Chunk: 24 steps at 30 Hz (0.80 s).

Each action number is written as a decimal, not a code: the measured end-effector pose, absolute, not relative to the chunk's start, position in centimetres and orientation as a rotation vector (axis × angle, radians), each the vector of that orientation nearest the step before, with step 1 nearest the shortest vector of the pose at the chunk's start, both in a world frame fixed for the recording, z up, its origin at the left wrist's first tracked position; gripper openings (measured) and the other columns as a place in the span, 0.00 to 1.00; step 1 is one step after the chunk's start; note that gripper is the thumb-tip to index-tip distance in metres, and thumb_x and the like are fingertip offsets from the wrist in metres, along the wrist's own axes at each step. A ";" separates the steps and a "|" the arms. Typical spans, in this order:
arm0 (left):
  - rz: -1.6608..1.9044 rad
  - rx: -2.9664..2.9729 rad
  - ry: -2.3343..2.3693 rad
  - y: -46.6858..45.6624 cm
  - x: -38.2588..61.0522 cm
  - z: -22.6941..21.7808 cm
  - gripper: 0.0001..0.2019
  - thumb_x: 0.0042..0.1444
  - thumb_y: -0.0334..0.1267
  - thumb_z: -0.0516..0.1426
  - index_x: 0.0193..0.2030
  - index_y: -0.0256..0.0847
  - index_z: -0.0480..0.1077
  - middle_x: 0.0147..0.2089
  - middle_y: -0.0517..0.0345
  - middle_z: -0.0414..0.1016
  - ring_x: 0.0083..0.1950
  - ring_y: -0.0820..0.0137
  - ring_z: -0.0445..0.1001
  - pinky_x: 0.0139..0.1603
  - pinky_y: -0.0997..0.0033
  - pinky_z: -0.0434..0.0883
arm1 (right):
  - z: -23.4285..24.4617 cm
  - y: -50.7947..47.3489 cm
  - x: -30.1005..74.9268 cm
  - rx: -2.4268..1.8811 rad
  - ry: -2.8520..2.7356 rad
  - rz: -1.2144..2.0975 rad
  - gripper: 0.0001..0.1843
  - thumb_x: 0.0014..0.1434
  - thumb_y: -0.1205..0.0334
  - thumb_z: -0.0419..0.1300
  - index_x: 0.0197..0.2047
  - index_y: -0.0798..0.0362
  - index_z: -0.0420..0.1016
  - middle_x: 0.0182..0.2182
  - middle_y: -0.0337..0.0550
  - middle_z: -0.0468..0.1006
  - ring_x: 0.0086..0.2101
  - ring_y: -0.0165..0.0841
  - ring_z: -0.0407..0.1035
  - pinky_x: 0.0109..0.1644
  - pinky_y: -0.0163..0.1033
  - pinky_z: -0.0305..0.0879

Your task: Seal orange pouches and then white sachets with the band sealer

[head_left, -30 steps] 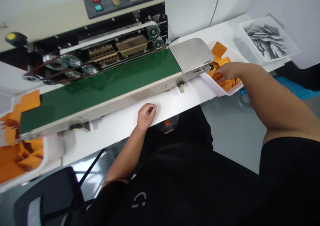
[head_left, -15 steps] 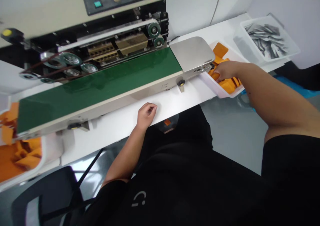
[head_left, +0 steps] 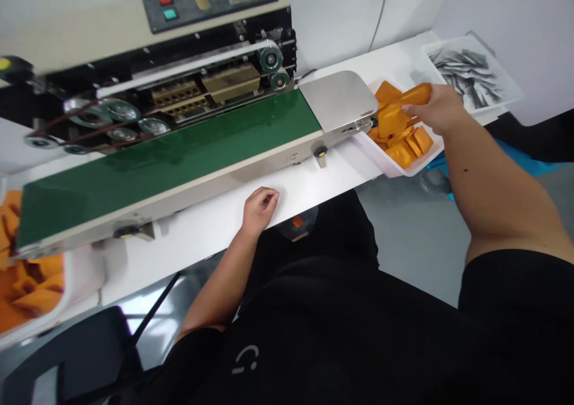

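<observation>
Pinching an orange pouch (head_left: 417,96) in the right hand (head_left: 442,109), just over a white bin (head_left: 379,158) of 'em. Resting the left hand (head_left: 260,209), kinda curled up, on the table (head_left: 201,219) by the green conveyor belt (head_left: 179,160).

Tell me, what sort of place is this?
Probably a small packing workshop: a machine with a green conveyor belt stands on a white bench, and bins of orange packets sit near both ends of the belt.
</observation>
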<state>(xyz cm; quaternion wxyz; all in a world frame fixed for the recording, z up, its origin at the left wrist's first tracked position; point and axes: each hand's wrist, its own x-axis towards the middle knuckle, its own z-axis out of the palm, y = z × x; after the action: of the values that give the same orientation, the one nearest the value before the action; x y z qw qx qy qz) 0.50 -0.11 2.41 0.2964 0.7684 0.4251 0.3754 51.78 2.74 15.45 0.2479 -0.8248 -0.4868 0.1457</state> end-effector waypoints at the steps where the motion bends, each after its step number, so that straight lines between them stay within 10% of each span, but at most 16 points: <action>1: 0.997 2.043 1.131 -0.1 0.5 2.4 0.08 0.67 0.42 0.60 0.40 0.43 0.78 0.38 0.54 0.80 0.37 0.69 0.76 0.42 0.67 0.74 | 14.9 2.7 51.9 -2.127 -1.266 0.405 0.24 0.67 0.61 0.67 0.62 0.67 0.75 0.56 0.62 0.79 0.46 0.29 0.78 0.48 0.35 0.71; 6: 0.981 2.046 1.129 -0.1 0.5 2.3 0.09 0.67 0.43 0.60 0.40 0.43 0.78 0.38 0.54 0.80 0.37 0.68 0.76 0.42 0.66 0.74 | 13.4 3.0 52.6 -1.699 -1.046 0.475 0.22 0.68 0.74 0.62 0.64 0.61 0.70 0.64 0.65 0.72 0.58 0.37 0.76 0.58 0.41 0.76; 13: 1.010 2.002 1.064 -0.5 0.4 2.4 0.09 0.66 0.45 0.61 0.47 0.44 0.77 0.43 0.51 0.79 0.40 0.66 0.78 0.44 0.64 0.75 | 16.2 -3.1 43.0 -1.530 -1.133 0.175 0.23 0.61 0.48 0.68 0.57 0.46 0.78 0.56 0.50 0.81 0.57 0.51 0.76 0.61 0.58 0.75; 19: 0.999 1.888 0.849 -1.4 0.3 1.7 0.44 0.52 0.54 0.72 0.72 0.48 0.58 0.63 0.40 0.73 0.44 0.64 0.81 0.44 0.63 0.78 | 9.9 -7.3 26.7 -1.403 -1.573 0.667 0.08 0.64 0.46 0.63 0.45 0.24 0.83 0.43 0.35 0.83 0.48 0.47 0.79 0.59 0.63 0.75; 24: 0.955 1.905 1.100 -1.1 0.3 1.0 0.24 0.63 0.51 0.64 0.61 0.45 0.69 0.55 0.45 0.78 0.54 0.57 0.81 0.55 0.57 0.78 | 2.7 -3.7 21.3 -1.320 -1.558 0.909 0.20 0.63 0.52 0.64 0.58 0.30 0.76 0.52 0.40 0.80 0.55 0.48 0.75 0.64 0.60 0.71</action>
<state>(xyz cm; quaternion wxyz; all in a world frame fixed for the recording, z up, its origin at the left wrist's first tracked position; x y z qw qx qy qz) 0.27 -1.05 1.05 0.3632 0.7401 0.4272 0.3711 21.33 -3.75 2.74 0.4380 -0.5308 -0.6267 0.3656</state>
